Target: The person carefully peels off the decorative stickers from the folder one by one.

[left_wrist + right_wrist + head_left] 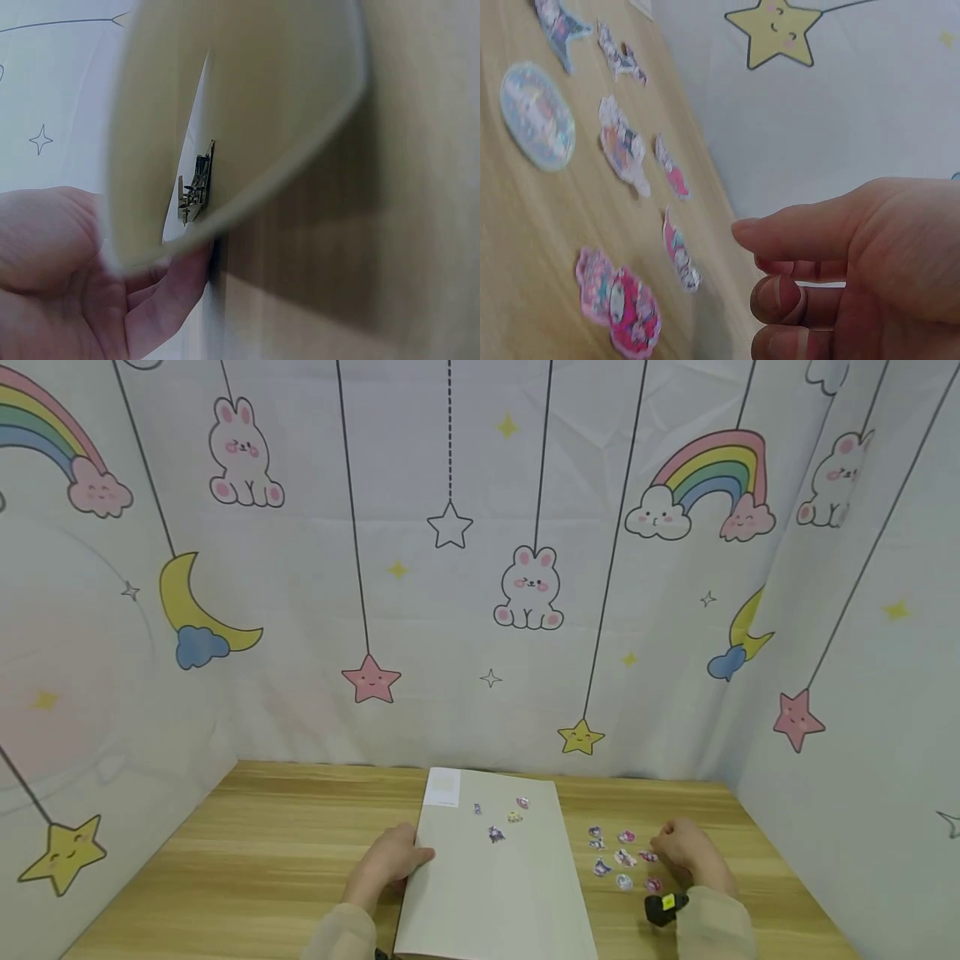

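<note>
A beige file folder (487, 893) lies on the table, with several small stickers (496, 834) on its cover. My left hand (393, 856) grips its left edge, thumb on top and fingers beneath. In the left wrist view, the folder's covers (285, 97) stand slightly apart, showing a metal clip (195, 191) inside. To the right of the folder, several cut-out cartoon stickers (625, 857) lie on the wood. My right hand (686, 852) hovers beside the rightmost ones, fingers loosely bent. The right wrist view shows nothing between thumb and fingers, near a pink sticker (634, 311) and a round pale-blue sticker (538, 116).
A white label (442, 787) marks the folder's upper left corner. The wood-grain table (300, 827) ends at a white cloth backdrop (450, 610) printed with rabbits, stars and rainbows, which also rises on both sides. A small black device (665, 908) sits at my right wrist.
</note>
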Motion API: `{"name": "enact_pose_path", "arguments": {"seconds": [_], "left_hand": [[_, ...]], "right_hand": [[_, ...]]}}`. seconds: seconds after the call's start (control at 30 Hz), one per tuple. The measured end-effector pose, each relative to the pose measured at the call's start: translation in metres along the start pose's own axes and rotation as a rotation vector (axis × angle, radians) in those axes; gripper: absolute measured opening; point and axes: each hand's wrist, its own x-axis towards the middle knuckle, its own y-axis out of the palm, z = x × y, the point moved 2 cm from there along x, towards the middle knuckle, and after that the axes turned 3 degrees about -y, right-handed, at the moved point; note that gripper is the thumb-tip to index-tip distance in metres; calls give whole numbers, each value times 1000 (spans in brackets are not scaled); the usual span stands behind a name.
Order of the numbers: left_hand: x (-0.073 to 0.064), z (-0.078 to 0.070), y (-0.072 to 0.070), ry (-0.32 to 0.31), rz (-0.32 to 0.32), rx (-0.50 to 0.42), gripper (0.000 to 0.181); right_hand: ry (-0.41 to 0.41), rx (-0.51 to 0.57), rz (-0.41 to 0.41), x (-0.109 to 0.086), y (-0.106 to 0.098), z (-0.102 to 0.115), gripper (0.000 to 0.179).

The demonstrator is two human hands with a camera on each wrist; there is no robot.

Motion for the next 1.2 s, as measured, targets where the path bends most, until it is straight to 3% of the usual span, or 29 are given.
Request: {"name": "enact_pose_path", "arguments": {"seconds": [0.2, 0.4, 0.57, 0.77, 1.0, 1.2], "left_hand": [[1, 0, 0, 6, -10, 7, 24], [0, 2, -7, -8, -2, 4, 25], [2, 5, -8, -27, -12, 8, 25], [3, 4, 0, 0, 7, -3, 23], [4, 6, 0, 2, -20, 12, 23], [4, 4, -3, 15, -15, -2, 22]], "right_hand": [[-109, -67, -46, 8, 5, 27, 21], [-182, -47, -64, 12, 18, 64, 11], [-211, -59, -43, 13, 27, 83, 9], [-263, -103, -24, 16, 35, 102, 5], [-420, -224, 15, 37, 57, 153, 5], [-461, -283, 81, 58, 76, 173, 16]]}}
